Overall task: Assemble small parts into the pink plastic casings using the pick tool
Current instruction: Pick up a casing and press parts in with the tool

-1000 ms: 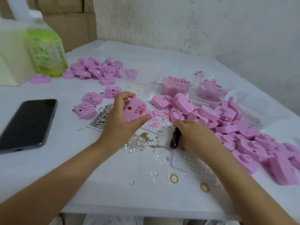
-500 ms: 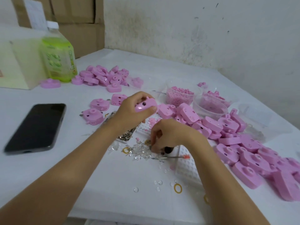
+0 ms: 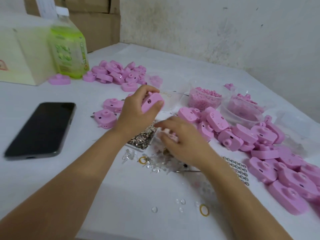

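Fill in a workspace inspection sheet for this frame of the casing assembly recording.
Surface: white table, crowded with parts across the middle and right.
Job's things: one pink casing held up; pile of casings at right, smaller pile further back; clear tubs of small pink parts; tray of silvery parts; pick tool lying on the table, mostly hidden by the right wrist.
Clutter: phone, green bottle, cream box; loose clear pieces; yellow ring.
Hands: left hand grips the pink casing; right hand blurred over the parts, grip unclear.
Cables: nothing seen.
Surroundings: stained wall, cardboard boxes.
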